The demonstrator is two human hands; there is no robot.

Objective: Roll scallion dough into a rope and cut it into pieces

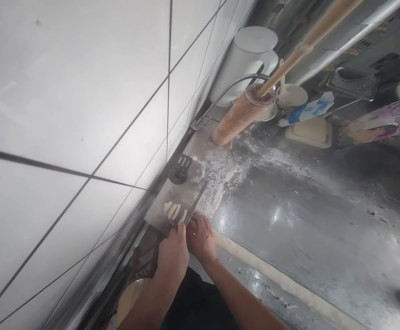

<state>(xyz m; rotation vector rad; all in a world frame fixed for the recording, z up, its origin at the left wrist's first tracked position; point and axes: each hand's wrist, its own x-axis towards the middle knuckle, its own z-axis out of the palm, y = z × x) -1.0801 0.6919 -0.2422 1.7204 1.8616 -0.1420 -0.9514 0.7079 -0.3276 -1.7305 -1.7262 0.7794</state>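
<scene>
My left hand (174, 252) is closed round the handle end of a knife, its flat blade (199, 197) pointing away from me over the worktop. Right beside it, my right hand (201, 236) has its fingers curled over the end of a long dough rope (271, 271), close to the blade. The rope runs off toward the lower right. Several cut dough pieces (174, 211) lie side by side just beyond my left hand. The knife's handle is hidden in my grip.
Loose flour (220, 178) covers part of the metal worktop (289, 206). A slotted black utensil (181, 168) lies near the tiled wall (124, 114). Farther back are a thick rolling pin (237, 117), a white jug (244, 64), a tub (309, 133) and a purple bag (388, 117).
</scene>
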